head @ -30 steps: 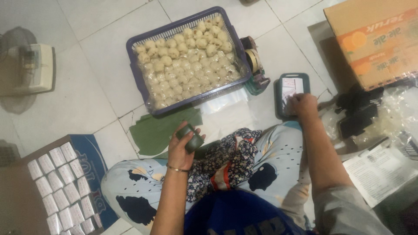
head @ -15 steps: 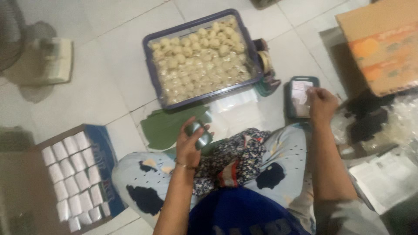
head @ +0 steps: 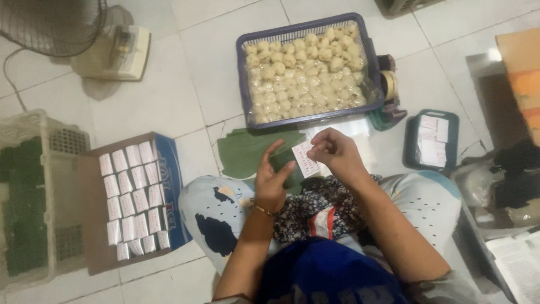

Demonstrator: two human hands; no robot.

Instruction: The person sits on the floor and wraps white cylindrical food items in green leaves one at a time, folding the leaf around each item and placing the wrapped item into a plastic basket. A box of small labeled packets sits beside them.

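Observation:
My left hand [head: 272, 179] holds a small parcel wrapped in green leaf [head: 288, 173] above my lap. My right hand [head: 336, 153] pinches a small white paper label [head: 306, 159] and presses it against the parcel. Both hands meet just in front of a stack of green leaves [head: 247, 149] lying on the tiled floor. Beyond the leaves stands a purple basket [head: 304, 120] full of pale round dough balls [head: 304, 73].
A dark tray of white labels [head: 432, 141] lies on the floor at right, with a tape dispenser [head: 388, 93] beside the basket. A cardboard box with rows of white wrapped parcels [head: 130, 197] sits at left, next to a pale crate of green leaves [head: 25, 197]. A fan base [head: 115, 50] stands far left.
My right hand has left the label tray at right and come to the parcel with a label. The left hand keeps hold of the parcel. The camera view has shifted right.

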